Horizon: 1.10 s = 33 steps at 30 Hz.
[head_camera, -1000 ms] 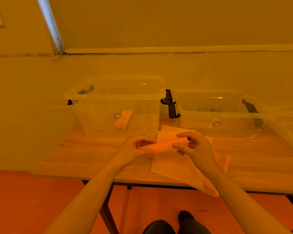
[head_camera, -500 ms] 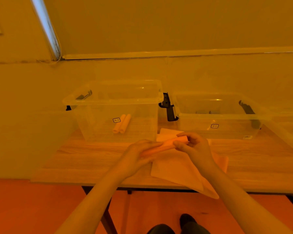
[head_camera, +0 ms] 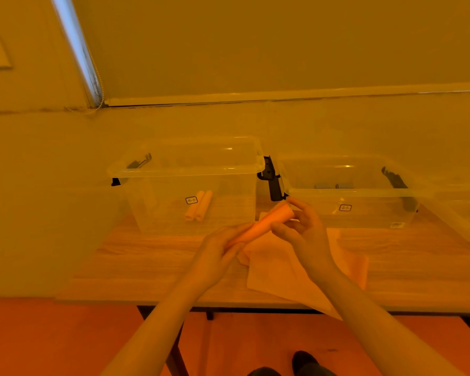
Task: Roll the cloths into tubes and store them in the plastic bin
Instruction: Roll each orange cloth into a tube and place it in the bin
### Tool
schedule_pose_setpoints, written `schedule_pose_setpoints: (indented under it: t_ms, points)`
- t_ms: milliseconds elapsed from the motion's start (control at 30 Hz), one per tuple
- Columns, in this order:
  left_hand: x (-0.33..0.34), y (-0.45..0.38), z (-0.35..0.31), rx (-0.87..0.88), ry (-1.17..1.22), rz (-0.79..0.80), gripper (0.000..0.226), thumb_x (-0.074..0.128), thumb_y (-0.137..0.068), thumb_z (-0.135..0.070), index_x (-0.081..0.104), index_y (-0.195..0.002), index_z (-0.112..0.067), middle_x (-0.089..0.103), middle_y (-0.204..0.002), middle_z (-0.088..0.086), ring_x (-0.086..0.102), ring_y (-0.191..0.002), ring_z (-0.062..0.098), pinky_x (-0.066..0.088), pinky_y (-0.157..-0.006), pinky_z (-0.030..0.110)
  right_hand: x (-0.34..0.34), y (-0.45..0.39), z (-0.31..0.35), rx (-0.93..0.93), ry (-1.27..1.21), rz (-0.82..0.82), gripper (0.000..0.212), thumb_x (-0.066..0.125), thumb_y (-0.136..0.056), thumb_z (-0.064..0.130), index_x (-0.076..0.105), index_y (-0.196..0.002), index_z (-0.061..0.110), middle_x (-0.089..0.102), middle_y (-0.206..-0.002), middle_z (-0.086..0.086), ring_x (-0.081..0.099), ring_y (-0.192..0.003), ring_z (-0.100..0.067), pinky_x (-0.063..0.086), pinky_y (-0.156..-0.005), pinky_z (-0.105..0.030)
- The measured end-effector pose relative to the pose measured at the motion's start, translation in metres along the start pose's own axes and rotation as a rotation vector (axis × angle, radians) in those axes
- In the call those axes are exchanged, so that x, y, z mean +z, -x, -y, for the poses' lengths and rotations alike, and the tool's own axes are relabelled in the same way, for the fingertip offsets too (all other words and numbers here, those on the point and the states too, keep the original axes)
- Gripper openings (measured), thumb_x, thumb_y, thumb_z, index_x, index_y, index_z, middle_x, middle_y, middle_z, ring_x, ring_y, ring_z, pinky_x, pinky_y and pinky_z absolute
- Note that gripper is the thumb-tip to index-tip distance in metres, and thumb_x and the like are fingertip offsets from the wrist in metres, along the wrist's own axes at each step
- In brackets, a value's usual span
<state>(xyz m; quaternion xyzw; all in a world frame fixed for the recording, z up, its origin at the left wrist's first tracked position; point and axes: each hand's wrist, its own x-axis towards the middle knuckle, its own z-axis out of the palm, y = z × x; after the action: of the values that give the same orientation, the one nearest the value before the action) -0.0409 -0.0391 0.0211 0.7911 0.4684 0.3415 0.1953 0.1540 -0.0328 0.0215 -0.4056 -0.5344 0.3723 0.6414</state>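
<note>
Hands grip rolled cloth (tilted): left hand wraps lower end, right hand pinches upper.

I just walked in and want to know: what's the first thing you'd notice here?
The orange rolled cloth stands out first, held up above the wooden table by the left hand and the right hand. Behind it on the left is a clear plastic bin with two rolled cloths lying side by side inside. Flat cloths lie on the table under the hands.
</note>
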Motion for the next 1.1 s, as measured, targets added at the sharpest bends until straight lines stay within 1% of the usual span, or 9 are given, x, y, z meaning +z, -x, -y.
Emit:
schedule_pose_setpoints:
  t_ms: [133,233,333,433,633,767,833,967,1100]
  points:
    - [0.0,0.005,-0.001,-0.018,0.125,-0.007,0.042,0.053,-0.094,-0.023,0.041,-0.127,-0.046,0.056,-0.125,-0.011,0.055,-0.105,0.001,0.048,-0.086,0.019,0.011,0.004,0.003,-0.092,0.035,-0.036,0.068,0.073,-0.079,0.007,0.038,-0.13,0.034,0.054,-0.119,0.013,0.062,-0.1,0.0,0.054,-0.074,-0.018]
    - [0.001,0.01,-0.003,-0.048,0.224,-0.043,0.043,0.054,-0.093,-0.02,0.042,-0.121,-0.052,0.056,-0.12,-0.016,0.062,-0.099,0.008,0.054,-0.084,0.031,0.022,0.007,0.003,-0.161,0.105,-0.085,0.046,0.071,-0.081,0.007,0.05,-0.116,0.029,0.047,-0.123,0.021,0.057,-0.108,-0.006,0.055,-0.08,-0.021]
    - [-0.002,0.014,-0.008,-0.071,0.316,-0.061,0.042,0.055,-0.093,-0.017,0.045,-0.121,-0.047,0.057,-0.113,-0.019,0.063,-0.092,0.005,0.055,-0.08,0.026,0.028,0.008,0.002,-0.237,0.225,-0.062,0.019,0.07,-0.082,0.01,0.063,-0.094,0.023,0.048,-0.13,0.009,0.048,-0.121,-0.005,0.047,-0.083,-0.01]
    - [-0.004,0.018,-0.016,-0.094,0.375,-0.054,0.04,0.054,-0.094,-0.017,0.044,-0.126,-0.039,0.056,-0.114,-0.011,0.063,-0.092,0.006,0.055,-0.077,0.023,0.031,0.009,0.004,-0.241,0.243,-0.048,0.013,0.07,-0.082,0.008,0.069,-0.093,0.014,0.047,-0.136,-0.005,0.037,-0.119,0.016,0.041,-0.078,0.0]
    - [-0.012,0.01,-0.026,-0.114,0.519,-0.099,0.041,0.054,-0.094,-0.019,0.048,-0.134,-0.024,0.06,-0.119,-0.006,0.067,-0.087,0.008,0.055,-0.072,0.021,0.044,0.0,0.012,-0.2,0.138,0.006,0.025,0.069,-0.083,0.006,0.067,-0.103,0.021,0.038,-0.141,0.001,0.046,-0.127,-0.014,0.048,-0.086,-0.01]
    - [-0.026,-0.02,-0.031,-0.093,0.563,-0.123,0.038,0.054,-0.094,-0.016,0.049,-0.13,-0.023,0.055,-0.102,-0.041,0.068,-0.083,0.011,0.057,-0.074,0.025,0.048,-0.033,0.021,-0.257,0.195,-0.014,0.029,0.073,-0.081,0.015,0.065,-0.102,0.033,0.039,-0.13,0.018,0.045,-0.127,-0.018,0.049,-0.096,-0.037]
    - [-0.033,-0.04,-0.03,-0.103,0.57,-0.142,0.039,0.054,-0.094,-0.017,0.05,-0.132,-0.022,0.059,-0.109,-0.023,0.069,-0.083,0.013,0.057,-0.074,0.026,0.051,-0.057,0.028,-0.278,0.234,-0.028,0.03,0.075,-0.079,0.016,0.065,-0.101,0.033,0.04,-0.128,0.019,0.046,-0.124,-0.016,0.045,-0.099,-0.045]
    - [-0.05,-0.091,-0.029,-0.129,0.572,-0.144,0.04,0.054,-0.094,-0.021,0.049,-0.133,-0.023,0.062,-0.118,-0.003,0.069,-0.086,0.015,0.056,-0.073,0.026,0.057,-0.11,0.039,-0.294,0.263,-0.037,0.033,0.074,-0.078,0.009,0.064,-0.102,0.03,0.039,-0.131,0.008,0.046,-0.124,-0.016,0.045,-0.094,-0.024]
    - [-0.068,-0.14,-0.03,-0.189,0.612,-0.142,0.035,0.059,-0.089,-0.025,0.053,-0.121,-0.037,0.064,-0.113,-0.003,0.07,-0.081,0.019,0.055,-0.068,0.027,0.061,-0.165,0.046,-0.241,0.247,-0.001,0.031,0.076,-0.076,0.018,0.067,-0.104,0.027,0.041,-0.139,-0.002,0.042,-0.129,-0.017,0.042,-0.102,-0.042]
